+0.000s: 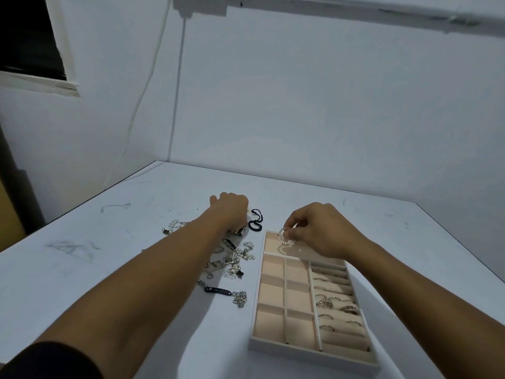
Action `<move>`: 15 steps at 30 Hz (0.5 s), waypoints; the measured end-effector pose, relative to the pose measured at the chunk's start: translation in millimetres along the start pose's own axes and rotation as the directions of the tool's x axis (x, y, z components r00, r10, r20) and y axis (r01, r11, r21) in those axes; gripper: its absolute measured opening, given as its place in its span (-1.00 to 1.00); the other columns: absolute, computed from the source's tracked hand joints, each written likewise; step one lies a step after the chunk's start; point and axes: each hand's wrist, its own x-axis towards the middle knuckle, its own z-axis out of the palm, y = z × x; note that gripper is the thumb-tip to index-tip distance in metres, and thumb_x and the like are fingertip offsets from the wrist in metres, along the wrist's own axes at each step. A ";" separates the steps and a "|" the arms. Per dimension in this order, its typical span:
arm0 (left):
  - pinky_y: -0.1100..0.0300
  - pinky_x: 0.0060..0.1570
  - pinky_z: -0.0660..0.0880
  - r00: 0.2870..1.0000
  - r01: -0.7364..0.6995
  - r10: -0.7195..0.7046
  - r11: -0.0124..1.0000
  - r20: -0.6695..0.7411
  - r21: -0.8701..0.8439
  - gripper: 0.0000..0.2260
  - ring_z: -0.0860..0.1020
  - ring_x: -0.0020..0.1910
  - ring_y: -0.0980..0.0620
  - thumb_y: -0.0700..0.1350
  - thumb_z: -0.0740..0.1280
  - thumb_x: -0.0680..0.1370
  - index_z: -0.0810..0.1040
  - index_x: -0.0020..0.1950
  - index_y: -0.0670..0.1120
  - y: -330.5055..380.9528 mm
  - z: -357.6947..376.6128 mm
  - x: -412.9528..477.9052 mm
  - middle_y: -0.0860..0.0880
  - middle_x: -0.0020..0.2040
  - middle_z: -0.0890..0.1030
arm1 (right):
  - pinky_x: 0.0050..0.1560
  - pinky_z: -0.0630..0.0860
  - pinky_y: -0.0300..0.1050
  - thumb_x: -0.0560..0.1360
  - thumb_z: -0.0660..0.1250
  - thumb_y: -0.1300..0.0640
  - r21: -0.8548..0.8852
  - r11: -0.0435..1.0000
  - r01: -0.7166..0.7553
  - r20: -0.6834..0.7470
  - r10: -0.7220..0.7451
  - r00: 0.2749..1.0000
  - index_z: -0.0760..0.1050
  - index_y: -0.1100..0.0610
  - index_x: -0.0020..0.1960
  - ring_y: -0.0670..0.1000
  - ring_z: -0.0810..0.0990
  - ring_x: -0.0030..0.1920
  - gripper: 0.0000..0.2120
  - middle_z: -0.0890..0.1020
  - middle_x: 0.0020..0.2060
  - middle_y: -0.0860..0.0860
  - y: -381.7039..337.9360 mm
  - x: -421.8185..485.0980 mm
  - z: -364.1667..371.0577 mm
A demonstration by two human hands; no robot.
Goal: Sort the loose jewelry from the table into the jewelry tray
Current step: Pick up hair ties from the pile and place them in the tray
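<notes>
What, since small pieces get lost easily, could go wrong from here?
1. The right hand pinches the beaded hoop only by its fingertips above the far compartment of the tray. The hoop may slip and land outside it, on the table.
2. The left hand reaches into the tangled pile, with its forearm crossing over it. Lifting one piece could drag entangled chains along.

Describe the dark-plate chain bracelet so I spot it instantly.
Find the white-walled, pink-lined jewelry tray on the white table. Left of its middle lies a silver chain bracelet, nearest the camera in the loose pile. Only it carries a flat dark-blue bar; its neighbours are pearls and charms.
</notes>
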 end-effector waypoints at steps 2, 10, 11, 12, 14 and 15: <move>0.00 0.07 0.22 0.999 -0.001 -0.001 0.999 0.039 0.049 -0.95 0.35 0.04 -0.10 -0.20 0.18 0.55 0.41 -0.03 -0.13 4.0 -0.6 -0.1 -0.12 0.04 0.51 | -0.28 0.39 -0.27 0.47 0.43 0.03 -0.003 1.000 -0.005 0.001 0.005 1.000 0.67 0.00 -0.08 -0.16 0.57 -0.25 -0.92 0.64 -0.27 -0.12 2.8 -2.4 -0.9; -0.10 0.15 0.24 0.994 -0.022 0.010 0.994 0.110 0.111 -0.77 0.34 0.18 -0.16 -0.23 0.07 0.58 0.41 0.19 -0.20 4.8 -3.7 -9.0 -0.18 0.20 0.41 | -0.25 0.44 -0.25 0.51 0.38 0.05 0.009 0.999 -0.032 0.019 0.032 0.999 0.66 -0.02 -0.12 -0.14 0.62 -0.24 -0.91 0.68 -0.30 -0.12 13.1 -14.1 -6.8; -0.08 0.10 0.25 0.995 -0.012 0.005 0.998 0.102 0.065 -0.78 0.35 0.13 -0.15 -0.23 0.07 0.58 0.41 0.16 -0.21 3.1 -6.0 -9.2 -0.18 0.18 0.43 | -0.26 0.43 -0.26 0.51 0.37 0.06 0.007 0.999 -0.036 0.023 0.036 0.999 0.65 -0.03 -0.12 -0.15 0.61 -0.23 -0.91 0.68 -0.29 -0.12 14.0 -15.2 -6.9; -0.05 0.05 0.26 0.995 -0.005 0.005 1.000 0.098 0.007 -0.79 0.35 0.08 -0.14 -0.22 0.08 0.58 0.41 0.15 -0.21 1.5 -8.9 -9.1 -0.18 0.18 0.45 | -0.25 0.43 -0.26 0.52 0.36 0.06 0.010 0.999 -0.040 0.027 0.040 0.999 0.65 -0.03 -0.12 -0.15 0.61 -0.23 -0.90 0.68 -0.29 -0.13 14.6 -16.4 -6.8; -0.01 0.05 0.32 0.995 -0.017 0.031 0.989 0.094 -0.147 -0.79 0.40 0.07 -0.13 -0.19 0.08 0.60 0.41 0.17 -0.21 -2.9 -15.1 -10.2 -0.16 0.20 0.50 | -0.20 0.48 -0.25 0.52 0.36 0.06 0.022 0.999 -0.043 0.028 0.043 0.999 0.65 -0.05 -0.13 -0.12 0.62 -0.19 -0.89 0.68 -0.25 -0.13 15.8 -19.0 -5.9; -0.01 0.09 0.35 0.994 -0.026 0.050 0.972 0.096 -0.235 -0.79 0.44 0.10 -0.13 -0.19 0.08 0.62 0.40 0.18 -0.20 -4.6 -18.6 -13.3 -0.13 0.21 0.51 | -0.17 0.49 -0.27 0.52 0.36 0.07 0.026 0.999 -0.039 0.026 0.038 0.999 0.65 -0.05 -0.13 -0.13 0.62 -0.17 -0.89 0.69 -0.23 -0.13 16.2 -20.5 -5.1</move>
